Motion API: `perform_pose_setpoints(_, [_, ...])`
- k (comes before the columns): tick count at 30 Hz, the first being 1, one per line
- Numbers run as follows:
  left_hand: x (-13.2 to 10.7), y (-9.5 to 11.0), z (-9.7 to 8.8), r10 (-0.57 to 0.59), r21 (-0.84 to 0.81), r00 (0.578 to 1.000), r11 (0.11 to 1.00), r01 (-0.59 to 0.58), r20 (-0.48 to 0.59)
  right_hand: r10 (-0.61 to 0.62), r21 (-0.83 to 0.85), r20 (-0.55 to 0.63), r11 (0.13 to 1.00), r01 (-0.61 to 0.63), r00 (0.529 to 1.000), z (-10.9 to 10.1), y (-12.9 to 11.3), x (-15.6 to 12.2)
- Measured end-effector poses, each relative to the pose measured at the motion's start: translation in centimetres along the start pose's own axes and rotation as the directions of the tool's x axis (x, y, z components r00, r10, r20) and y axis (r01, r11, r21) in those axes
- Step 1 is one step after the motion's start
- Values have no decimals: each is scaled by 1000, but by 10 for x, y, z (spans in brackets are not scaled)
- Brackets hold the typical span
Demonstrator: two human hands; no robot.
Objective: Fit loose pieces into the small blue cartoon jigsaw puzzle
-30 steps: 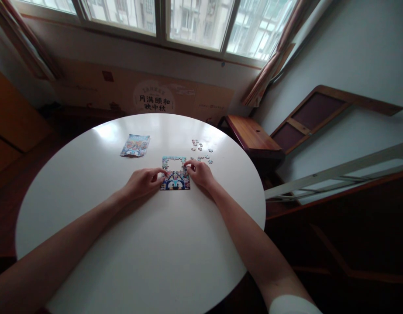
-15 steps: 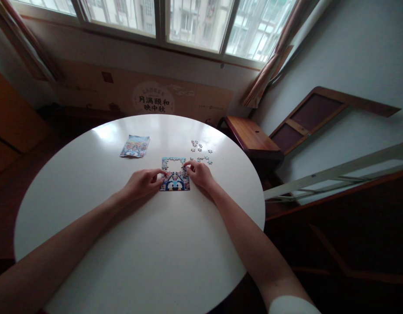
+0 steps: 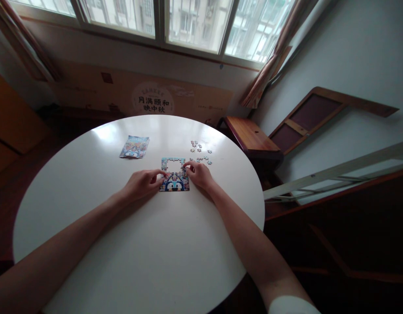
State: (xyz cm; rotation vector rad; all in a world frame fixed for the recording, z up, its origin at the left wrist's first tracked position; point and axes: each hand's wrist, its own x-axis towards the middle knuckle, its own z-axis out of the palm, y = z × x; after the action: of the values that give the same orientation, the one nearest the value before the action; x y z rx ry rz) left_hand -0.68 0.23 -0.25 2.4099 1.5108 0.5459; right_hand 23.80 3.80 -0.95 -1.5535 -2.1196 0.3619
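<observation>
A small colourful jigsaw puzzle (image 3: 174,181) lies partly assembled on the round white table (image 3: 139,244), with an unfilled gap in its upper half. My left hand (image 3: 142,182) rests curled at the puzzle's left edge, fingertips pinched against it. My right hand (image 3: 198,173) sits at the puzzle's right edge, thumb and fingers pinched on its upper right part; whether a loose piece is between them is too small to tell. Several loose puzzle pieces (image 3: 198,153) lie scattered just beyond my right hand.
A printed picture card or packet (image 3: 134,146) lies on the table to the far left of the puzzle. A wooden bench (image 3: 252,136) and a leaning wooden frame (image 3: 314,113) stand at the right, past the table's edge. Windows and curtains line the far wall.
Both hands stay at the puzzle's edges with only tiny finger shifts. The view has drifted slightly.
</observation>
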Motion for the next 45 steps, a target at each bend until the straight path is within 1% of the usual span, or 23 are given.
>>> perform_pose_setpoints(10, [0, 2, -2, -18, -5, 1000, 1000, 18, 10, 5, -6, 2, 1000, -5, 1000, -1, -1, 0])
perform_pose_setpoints(21, [0, 2, -1, -9, 8, 1000, 1000, 9, 9, 16, -9, 9, 1000, -16, 1000, 0, -1, 0])
perform_pose_setpoints(29, [0, -1, 1, -5, 5, 1000, 1000, 5, -2, 2, 0, -2, 1000, -2, 1000, 0, 0, 0])
perform_pose_setpoints(38, [0, 3, -1, -5, 3, 1000, 1000, 5, -8, -3, -5, -2, 1000, 3, 1000, 0, 1, 0])
perform_pose_setpoints(45, [0, 1, 0, -14, 7, 1000, 1000, 14, 11, 9, -8, 7, 1000, -9, 1000, 0, 1, 1])
